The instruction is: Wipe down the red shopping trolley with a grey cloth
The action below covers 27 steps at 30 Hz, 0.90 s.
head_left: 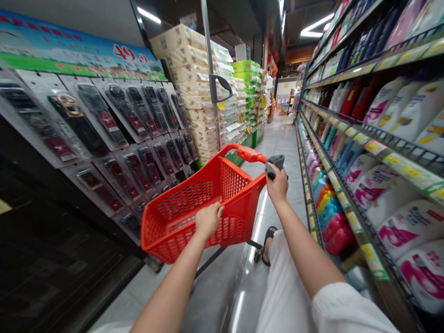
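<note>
A red plastic shopping cart stands at an angle in the aisle, its perforated basket showing nothing inside. My left hand is closed over the basket's near side rim. At the cart's right corner, my right hand wraps round the end of the handle, where a dark grey grip piece sticks out above the fingers. The red handlebar runs along the cart's far side.
On the right runs a long shelf of bottles. Packaged belts hang on a rack at left. Behind the cart rise stacked tissue packs and a metal pole. Grey tiled floor stretches down the aisle.
</note>
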Motion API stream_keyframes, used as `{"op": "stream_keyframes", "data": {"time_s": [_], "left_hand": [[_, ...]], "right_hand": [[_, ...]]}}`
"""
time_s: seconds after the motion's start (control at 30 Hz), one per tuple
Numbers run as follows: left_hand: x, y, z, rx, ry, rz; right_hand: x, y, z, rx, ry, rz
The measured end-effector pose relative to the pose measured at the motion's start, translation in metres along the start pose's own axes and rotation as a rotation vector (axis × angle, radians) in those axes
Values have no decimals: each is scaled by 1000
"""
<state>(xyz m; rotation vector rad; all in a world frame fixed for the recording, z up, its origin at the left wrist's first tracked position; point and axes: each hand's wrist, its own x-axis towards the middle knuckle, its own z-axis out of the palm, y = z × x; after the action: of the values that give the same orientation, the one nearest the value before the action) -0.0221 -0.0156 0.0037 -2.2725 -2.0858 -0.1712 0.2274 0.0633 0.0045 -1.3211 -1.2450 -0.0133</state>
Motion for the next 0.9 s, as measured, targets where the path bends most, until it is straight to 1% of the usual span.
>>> {"op": "stream_keyframes", "data": {"time_s": [0.1,0.17,0.2,0.27,0.33,0.4,0.43,0.5,0.6,0.67,0.7,0.73,0.8,0.83,0.9], "left_hand": [[2,-3,-4,-9,-40,44],[6,-12,-4,-58,-74,135],[8,-18,-3,-101,-91,192],[14,-29,0,-213,-124,291],[20,-35,5,-349,-153,334],[23,-35,9,-492,-154,335],[25,-33,11,-553,-150,327],[26,-29,13,-633,-164,299],[23,-26,13,-692,-248,245],[19,-26,12,-718,-276,218],[16,-26,11,-725,-279,214],[13,-26,11,-726,-280,216],[7,-24,10,-723,-281,224],[4,-23,10,-719,-276,226],[-2,-17,11,-714,-252,210]], "right_hand": [[-21,-8,-7,-99,-161,-194],[-24,-9,-11,-131,-276,-318],[-22,-9,-13,-139,-322,-360],[-9,-6,-15,-141,-363,-382],[6,-2,-11,-138,-335,-331],[14,-2,-2,-143,-277,-263],[13,-4,3,-150,-255,-247],[2,-11,12,-169,-246,-266],[-30,-24,15,-200,-320,-390],[-46,-29,8,-204,-416,-504],[-49,-30,4,-196,-469,-560],[-48,-29,-1,-184,-519,-608],[-34,-24,-9,-159,-579,-649],[-22,-20,-11,-153,-581,-638],[5,-10,-11,-148,-528,-560]]}}
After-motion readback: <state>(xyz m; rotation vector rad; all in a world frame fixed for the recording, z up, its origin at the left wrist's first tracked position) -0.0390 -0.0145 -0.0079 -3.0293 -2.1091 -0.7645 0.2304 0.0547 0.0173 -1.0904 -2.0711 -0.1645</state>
